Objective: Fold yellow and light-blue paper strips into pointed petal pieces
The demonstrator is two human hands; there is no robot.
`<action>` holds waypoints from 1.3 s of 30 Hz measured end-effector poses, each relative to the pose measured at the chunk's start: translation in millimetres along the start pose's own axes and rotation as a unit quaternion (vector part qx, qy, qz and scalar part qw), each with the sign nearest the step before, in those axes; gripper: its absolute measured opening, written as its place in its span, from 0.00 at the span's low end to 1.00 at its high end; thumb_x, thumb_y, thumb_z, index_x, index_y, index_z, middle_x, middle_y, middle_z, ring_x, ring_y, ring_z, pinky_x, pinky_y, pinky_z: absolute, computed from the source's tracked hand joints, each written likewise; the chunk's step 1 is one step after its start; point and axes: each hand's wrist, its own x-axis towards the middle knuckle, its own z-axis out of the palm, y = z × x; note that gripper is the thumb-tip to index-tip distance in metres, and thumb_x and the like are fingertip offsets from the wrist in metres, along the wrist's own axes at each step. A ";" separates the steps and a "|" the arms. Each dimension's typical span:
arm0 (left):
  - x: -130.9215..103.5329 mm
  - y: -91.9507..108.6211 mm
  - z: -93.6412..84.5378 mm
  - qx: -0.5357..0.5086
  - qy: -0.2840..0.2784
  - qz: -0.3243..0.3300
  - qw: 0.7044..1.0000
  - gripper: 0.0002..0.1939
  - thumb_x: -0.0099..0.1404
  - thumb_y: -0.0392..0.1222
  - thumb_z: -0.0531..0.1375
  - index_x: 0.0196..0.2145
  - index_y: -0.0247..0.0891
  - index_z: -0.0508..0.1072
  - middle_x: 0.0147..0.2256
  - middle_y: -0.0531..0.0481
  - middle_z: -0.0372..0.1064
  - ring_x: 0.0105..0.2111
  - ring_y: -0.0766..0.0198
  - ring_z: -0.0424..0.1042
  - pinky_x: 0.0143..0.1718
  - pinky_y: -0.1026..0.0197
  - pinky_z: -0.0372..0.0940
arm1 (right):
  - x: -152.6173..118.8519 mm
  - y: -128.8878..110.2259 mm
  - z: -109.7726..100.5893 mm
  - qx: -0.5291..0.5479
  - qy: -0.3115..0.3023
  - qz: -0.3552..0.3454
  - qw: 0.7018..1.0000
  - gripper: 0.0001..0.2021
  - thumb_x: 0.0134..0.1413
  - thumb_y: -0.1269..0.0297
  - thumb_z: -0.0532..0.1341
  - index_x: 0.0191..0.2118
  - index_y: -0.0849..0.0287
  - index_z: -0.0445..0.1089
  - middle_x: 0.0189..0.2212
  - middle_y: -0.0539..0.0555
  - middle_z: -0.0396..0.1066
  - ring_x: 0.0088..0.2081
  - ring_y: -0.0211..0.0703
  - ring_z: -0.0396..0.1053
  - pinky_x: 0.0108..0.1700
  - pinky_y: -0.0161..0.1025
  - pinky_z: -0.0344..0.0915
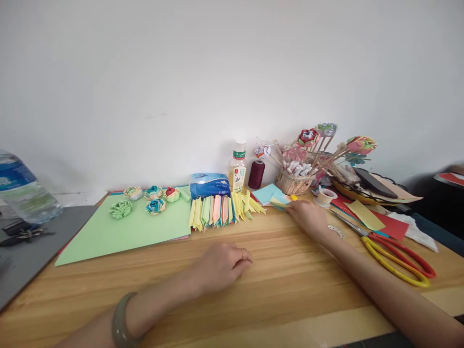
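Observation:
My left hand rests on the table with its fingers curled in, and nothing shows in it. To the right, my right hand reaches toward the back, its fingers closed at the end of a yellow paper slip. Light blue paper sheets lie just beyond that slip. Between the hands, against a blue tissue pack, stands a row of folded paper pieces in yellow, green, pink and blue. Several folded paper flowers sit on a large green sheet at the left.
Large scissors with red and yellow handles lie at the right, near red paper. At the back stand a drink bottle, a maroon thread spool and a basket of paper flowers. A big water bottle leans at left.

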 end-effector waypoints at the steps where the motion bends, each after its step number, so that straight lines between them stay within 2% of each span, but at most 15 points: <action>1: -0.2 0.0 0.4 0.004 0.000 0.002 1.000 0.11 0.65 0.33 0.54 0.39 0.39 0.76 0.35 0.52 0.76 0.35 0.64 0.74 0.40 0.64 0.66 | 0.6 0.8 -0.8 0.008 0.011 -0.011 1.000 0.17 0.61 0.56 0.51 0.35 0.60 0.74 0.35 0.61 0.74 0.38 0.52 0.71 0.34 0.42 0.64; 4: -1.2 -0.3 1.8 0.024 0.011 0.028 0.999 0.11 0.66 0.33 0.53 0.39 0.38 0.75 0.34 0.52 0.76 0.34 0.64 0.74 0.39 0.63 0.66 | -6.0 -1.1 -4.2 0.040 0.047 -0.067 0.996 0.17 0.62 0.59 0.49 0.38 0.58 0.74 0.40 0.60 0.74 0.41 0.52 0.70 0.34 0.41 0.64; 7: -1.6 1.7 1.9 0.077 0.079 0.096 0.989 0.12 0.67 0.34 0.51 0.43 0.34 0.72 0.40 0.46 0.73 0.42 0.60 0.70 0.46 0.59 0.65 | -31.2 -16.6 -9.5 0.068 0.086 -0.144 0.984 0.16 0.62 0.65 0.48 0.43 0.56 0.73 0.48 0.59 0.69 0.48 0.50 0.66 0.40 0.42 0.64; 10: -1.4 5.7 1.7 0.164 0.149 0.126 0.967 0.17 0.65 0.36 0.54 0.52 0.30 0.65 0.50 0.38 0.65 0.51 0.52 0.62 0.53 0.49 0.59 | -68.0 -44.8 -15.5 0.096 0.076 -0.251 0.960 0.14 0.61 0.67 0.50 0.40 0.53 0.74 0.37 0.56 0.72 0.37 0.42 0.68 0.36 0.37 0.63; 12: -1.2 6.8 3.5 0.189 0.135 0.112 0.966 0.18 0.64 0.38 0.57 0.51 0.32 0.66 0.48 0.39 0.65 0.50 0.51 0.62 0.51 0.48 0.60 | -88.7 -63.1 -19.3 0.134 0.082 -0.348 0.924 0.14 0.62 0.68 0.49 0.38 0.56 0.73 0.31 0.55 0.70 0.32 0.42 0.66 0.32 0.37 0.62; 14: -1.2 5.6 7.3 0.179 0.089 0.090 0.976 0.09 0.65 0.38 0.56 0.42 0.35 0.72 0.40 0.45 0.70 0.44 0.56 0.66 0.45 0.54 0.64 | -101.1 -74.8 -22.5 0.181 0.061 -0.368 0.910 0.13 0.62 0.68 0.50 0.39 0.57 0.73 0.30 0.54 0.69 0.32 0.41 0.65 0.32 0.36 0.61; 15: -1.4 4.3 9.5 0.167 0.066 0.081 0.980 0.07 0.66 0.37 0.55 0.38 0.36 0.73 0.37 0.48 0.70 0.41 0.59 0.67 0.42 0.57 0.65 | -104.1 -77.4 -23.8 0.202 0.050 -0.370 0.906 0.12 0.63 0.67 0.51 0.39 0.57 0.72 0.30 0.54 0.69 0.33 0.41 0.65 0.32 0.35 0.62; 17: -2.1 2.1 13.0 0.148 0.039 0.067 0.986 0.11 0.68 0.37 0.53 0.32 0.37 0.74 0.33 0.51 0.70 0.37 0.62 0.68 0.39 0.61 0.65 | -106.1 -76.7 -25.5 0.234 0.029 -0.365 0.900 0.12 0.63 0.65 0.52 0.40 0.57 0.72 0.32 0.54 0.69 0.35 0.41 0.66 0.35 0.36 0.62; 21: -4.7 2.8 14.1 0.143 0.028 0.054 0.988 0.07 0.65 0.41 0.56 0.36 0.37 0.73 0.37 0.51 0.70 0.39 0.61 0.68 0.39 0.61 0.64 | -106.7 -64.4 -25.3 0.288 0.003 -0.350 0.891 0.11 0.63 0.67 0.52 0.40 0.57 0.72 0.35 0.55 0.70 0.37 0.41 0.66 0.37 0.37 0.64; 24: -6.8 6.4 13.5 0.164 0.021 0.064 0.984 0.09 0.63 0.44 0.58 0.38 0.36 0.72 0.40 0.48 0.68 0.41 0.59 0.67 0.37 0.60 0.64 | -109.2 -57.0 -22.6 0.332 -0.014 -0.360 0.872 0.12 0.63 0.69 0.51 0.41 0.57 0.72 0.37 0.55 0.71 0.39 0.41 0.67 0.39 0.36 0.64; 26: -7.9 8.3 14.0 0.183 0.012 0.075 0.980 0.08 0.66 0.41 0.55 0.34 0.37 0.73 0.37 0.49 0.69 0.38 0.61 0.68 0.36 0.61 0.64 | -110.7 -53.4 -19.5 0.349 -0.013 -0.363 0.864 0.12 0.63 0.69 0.51 0.41 0.57 0.72 0.38 0.56 0.71 0.40 0.41 0.67 0.40 0.37 0.65; 28: -8.4 9.5 14.8 0.191 0.013 0.072 0.979 0.13 0.67 0.36 0.51 0.31 0.37 0.73 0.34 0.49 0.69 0.35 0.62 0.67 0.34 0.62 0.63 | -111.3 -49.7 -15.8 0.350 -0.002 -0.346 0.870 0.11 0.63 0.67 0.52 0.41 0.57 0.72 0.38 0.56 0.71 0.40 0.42 0.68 0.41 0.38 0.66; 32: -8.0 12.8 13.1 0.100 0.034 -0.013 0.994 0.11 0.65 0.36 0.54 0.30 0.39 0.76 0.33 0.51 0.71 0.35 0.64 0.69 0.35 0.63 0.62 | -110.2 -41.6 -10.9 0.344 0.006 -0.301 0.889 0.11 0.62 0.65 0.53 0.36 0.57 0.73 0.34 0.56 0.70 0.38 0.42 0.68 0.38 0.39 0.66; 35: -6.7 18.5 9.3 0.015 0.038 -0.095 0.995 0.08 0.61 0.35 0.58 0.28 0.41 0.77 0.31 0.54 0.73 0.35 0.64 0.69 0.36 0.63 0.62 | -110.0 -38.6 -13.9 0.354 -0.026 -0.297 0.887 0.11 0.62 0.63 0.53 0.34 0.57 0.71 0.33 0.56 0.69 0.37 0.42 0.67 0.38 0.39 0.66; 39: -5.4 28.5 6.1 -0.035 0.027 -0.171 0.984 0.09 0.59 0.34 0.58 0.27 0.42 0.78 0.29 0.55 0.75 0.34 0.62 0.70 0.37 0.61 0.62 | -112.3 -38.0 -22.0 0.361 -0.068 -0.289 0.884 0.13 0.63 0.62 0.51 0.32 0.57 0.69 0.33 0.56 0.69 0.37 0.43 0.67 0.39 0.40 0.64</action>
